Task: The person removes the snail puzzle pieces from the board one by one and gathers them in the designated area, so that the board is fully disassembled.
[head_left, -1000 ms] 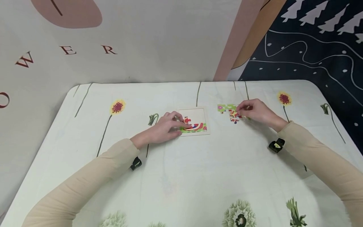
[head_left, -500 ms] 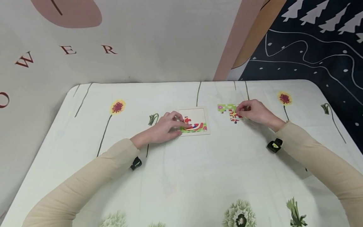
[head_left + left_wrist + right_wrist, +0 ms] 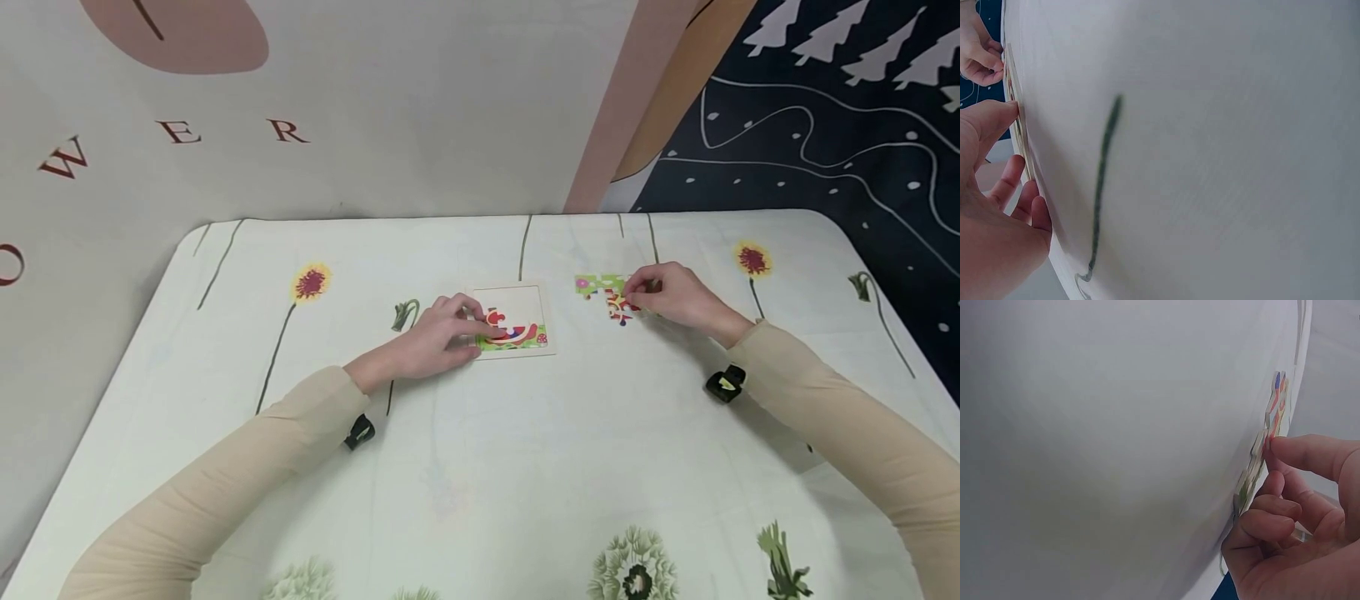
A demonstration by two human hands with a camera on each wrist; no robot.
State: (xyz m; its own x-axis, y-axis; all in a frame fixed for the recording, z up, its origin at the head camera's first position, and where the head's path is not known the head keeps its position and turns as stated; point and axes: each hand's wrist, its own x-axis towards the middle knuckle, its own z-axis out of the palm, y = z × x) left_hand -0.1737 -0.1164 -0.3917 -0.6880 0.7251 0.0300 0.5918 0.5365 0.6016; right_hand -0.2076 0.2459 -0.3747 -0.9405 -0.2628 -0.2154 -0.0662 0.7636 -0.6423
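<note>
A square jigsaw puzzle board (image 3: 525,302) lies mid-table, with several coloured pieces fitted along its near side and a bare far part. My left hand (image 3: 438,340) rests over the board's left edge, its fingers loosely bent and fingertips touching the board and fitted pieces. To the right lie loose jigsaw pieces (image 3: 596,285), green and red. There my right hand (image 3: 686,296) pinches a red jigsaw piece (image 3: 630,305) between thumb and index finger, partly hidden by the fingertips. In the right wrist view the loose pieces (image 3: 1277,400) show edge-on beside the thumb.
A white cloth (image 3: 480,467) printed with flowers and stems covers the table. Behind its far edge rises a pale wall (image 3: 420,125) with printed letters. A dark panel (image 3: 810,158) with white trees stands at the back right.
My right hand and forearm have shifted very slightly to the left over the loose pieces. My left hand stays in place on the board.
</note>
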